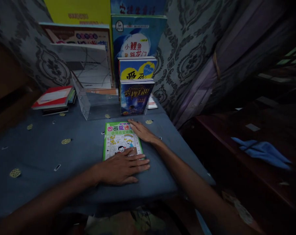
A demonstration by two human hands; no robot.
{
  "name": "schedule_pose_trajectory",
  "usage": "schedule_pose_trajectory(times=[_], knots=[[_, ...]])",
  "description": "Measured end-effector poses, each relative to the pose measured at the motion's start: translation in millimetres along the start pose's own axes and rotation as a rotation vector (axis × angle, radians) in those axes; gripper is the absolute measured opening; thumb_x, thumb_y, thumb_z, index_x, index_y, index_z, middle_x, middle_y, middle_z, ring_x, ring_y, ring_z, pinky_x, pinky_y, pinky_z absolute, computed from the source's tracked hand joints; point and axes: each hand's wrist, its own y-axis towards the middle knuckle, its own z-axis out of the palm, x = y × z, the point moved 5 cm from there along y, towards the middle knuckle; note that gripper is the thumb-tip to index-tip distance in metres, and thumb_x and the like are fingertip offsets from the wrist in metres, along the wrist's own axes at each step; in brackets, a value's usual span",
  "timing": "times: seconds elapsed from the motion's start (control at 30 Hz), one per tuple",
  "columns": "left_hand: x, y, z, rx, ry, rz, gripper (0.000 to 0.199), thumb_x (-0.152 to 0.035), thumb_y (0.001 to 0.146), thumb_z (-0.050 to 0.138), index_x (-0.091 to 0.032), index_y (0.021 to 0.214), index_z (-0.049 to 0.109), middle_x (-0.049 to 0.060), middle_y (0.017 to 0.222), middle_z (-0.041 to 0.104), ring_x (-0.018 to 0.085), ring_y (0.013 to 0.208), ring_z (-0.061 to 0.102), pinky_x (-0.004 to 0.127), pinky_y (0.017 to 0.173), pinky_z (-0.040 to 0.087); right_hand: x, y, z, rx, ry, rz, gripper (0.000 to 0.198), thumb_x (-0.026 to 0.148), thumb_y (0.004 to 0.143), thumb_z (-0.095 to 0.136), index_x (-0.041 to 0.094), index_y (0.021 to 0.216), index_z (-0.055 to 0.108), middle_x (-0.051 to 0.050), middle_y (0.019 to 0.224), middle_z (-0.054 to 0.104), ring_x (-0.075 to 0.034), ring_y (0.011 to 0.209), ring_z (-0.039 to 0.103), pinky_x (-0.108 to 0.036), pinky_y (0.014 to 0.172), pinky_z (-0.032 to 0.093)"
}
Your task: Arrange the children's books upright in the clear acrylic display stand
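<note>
A green-bordered picture book with a cartoon cover lies flat on the cloth-covered table. Across its lower edge rests my left hand, palm down with the fingers stretched to the right, partly on the cloth. My right hand touches the book's upper right corner, its fingers extended and pointing up and left. The book's bottom part is hidden under my left hand. Neither hand grips anything.
Behind the book, several upright books stand in a clear acrylic holder. A small stack with a red book lies at the left. A patterned curtain hangs behind. To the right, a blue cloth lies on a dark red surface.
</note>
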Motion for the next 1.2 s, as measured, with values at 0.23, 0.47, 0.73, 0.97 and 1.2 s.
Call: schedule_pose_trajectory(times=[0.23,0.47,0.73,0.97,1.2], knots=[[-8,-9,1,-0.033,0.027,-0.029,0.061,-0.047,0.1,0.044,-0.026,0.155,0.026,0.008,0.153,0.043,0.022,0.145,0.034,0.047,0.124,0.007,1,-2,5,-0.015,-0.077,-0.035,0.059,0.049,0.104,0.021,0.017,0.149,0.041,-0.012,0.155,0.04,-0.025,0.148,0.028,-0.055,0.12,0.019],[4,-39,-2,-0.054,0.042,-0.241,0.074,-0.055,0.099,0.042,-0.025,0.158,0.01,0.009,0.162,0.024,0.023,0.15,0.02,0.046,0.124,0.008,5,-4,10,-0.043,-0.175,-0.054,0.055,0.045,0.104,0.025,0.015,0.145,0.046,-0.014,0.155,0.04,-0.025,0.147,0.03,-0.053,0.119,0.02],[62,-79,-12,-0.109,0.153,-0.634,0.065,-0.051,0.103,0.026,-0.017,0.157,0.016,0.013,0.163,0.019,0.025,0.152,0.013,0.052,0.122,0.007,16,-9,5,-0.067,-0.252,-0.065,0.052,0.041,0.101,0.036,0.016,0.145,0.046,-0.015,0.155,0.039,-0.026,0.147,0.03,-0.055,0.119,0.019],[80,-87,-13,-0.192,0.266,-0.74,0.057,-0.041,0.103,0.025,-0.015,0.154,0.026,0.013,0.161,0.025,0.025,0.151,0.017,0.052,0.12,0.014,83,-46,43,0.021,-0.269,-0.191,0.051,0.034,0.101,0.037,0.014,0.148,0.041,-0.016,0.154,0.041,-0.027,0.148,0.027,-0.056,0.121,0.015],[82,-88,-8,-0.201,0.351,-0.711,0.056,-0.04,0.104,0.022,-0.012,0.153,0.027,0.015,0.16,0.028,0.025,0.149,0.023,0.054,0.118,0.021,113,-81,70,0.085,-0.308,-0.288,0.06,0.042,0.102,0.036,0.007,0.152,0.032,-0.019,0.157,0.035,-0.025,0.149,0.022,-0.049,0.122,0.022]])
